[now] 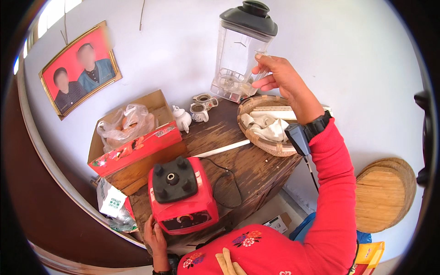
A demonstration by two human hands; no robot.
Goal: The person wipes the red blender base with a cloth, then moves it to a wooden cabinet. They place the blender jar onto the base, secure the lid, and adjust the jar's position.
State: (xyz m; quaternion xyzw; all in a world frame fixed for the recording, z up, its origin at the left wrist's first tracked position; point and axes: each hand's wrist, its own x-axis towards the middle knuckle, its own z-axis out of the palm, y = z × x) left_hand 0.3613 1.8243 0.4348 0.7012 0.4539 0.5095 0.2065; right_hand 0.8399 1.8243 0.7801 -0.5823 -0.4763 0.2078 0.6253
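Blender jug [236, 52] at the bench [220, 120]'s back, right grip [282, 75] curled by it, can't say if closed; left grip [156, 238] loose-fingered, prob the grabbing step, calls for a firm hold

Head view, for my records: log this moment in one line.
left hand: beside red blender base | right hand: at clear jar | black lid: on jar | jar: off base

The far-left gold-framed red portrait [71, 65] had blurred faces [86, 55] — the right wrist [309, 113] partly hid the round woven-bamboo basket [280, 149].
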